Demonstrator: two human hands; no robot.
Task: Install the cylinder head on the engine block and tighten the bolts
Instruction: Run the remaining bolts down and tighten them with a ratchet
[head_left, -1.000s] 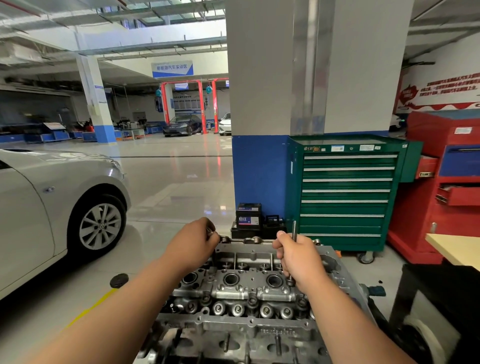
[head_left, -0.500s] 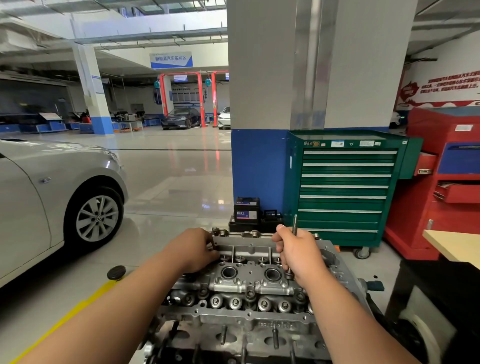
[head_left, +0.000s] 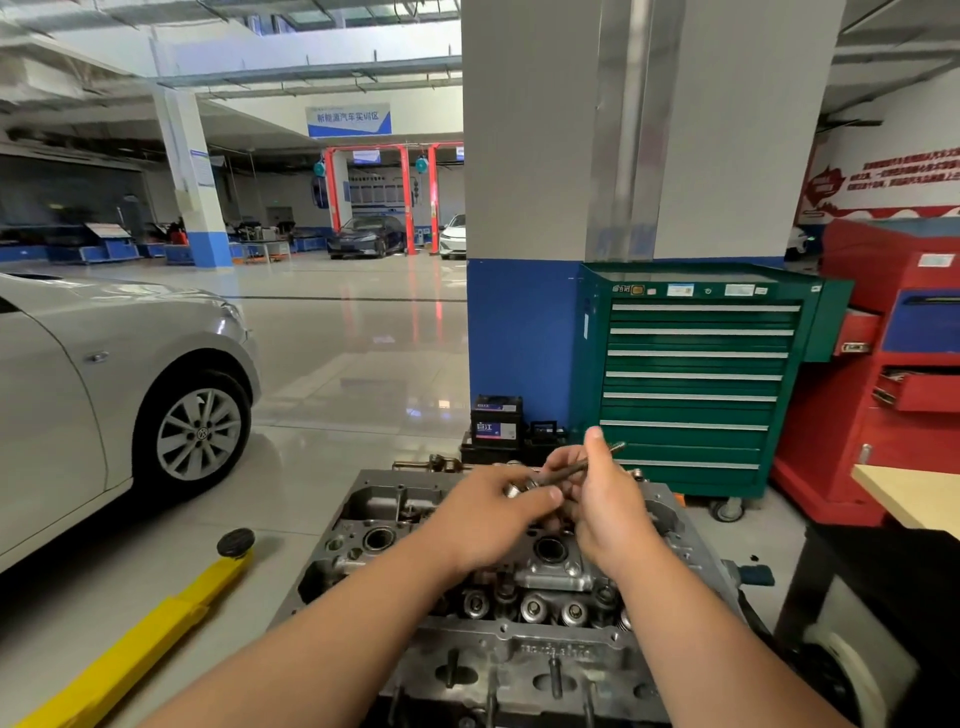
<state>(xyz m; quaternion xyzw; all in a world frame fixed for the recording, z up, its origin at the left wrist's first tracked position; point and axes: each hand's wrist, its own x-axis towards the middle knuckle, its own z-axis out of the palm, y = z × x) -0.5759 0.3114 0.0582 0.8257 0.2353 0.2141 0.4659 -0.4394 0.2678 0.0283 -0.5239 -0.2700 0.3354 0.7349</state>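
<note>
left hand (head_left: 488, 514) pinches the bolt (head_left: 567, 470) by its head end, right hand (head_left: 608, 512) curled round the shaft, both above the cylinder head (head_left: 395, 525).

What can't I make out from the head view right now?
Head view only:
- Middle bolt holes of the cylinder head: covered by left hand and right hand.
- Bolt threads: blurred, partly inside the hands.
- Engine block: cut off by the bottom edge.
- Cast lettering: too small.
</note>
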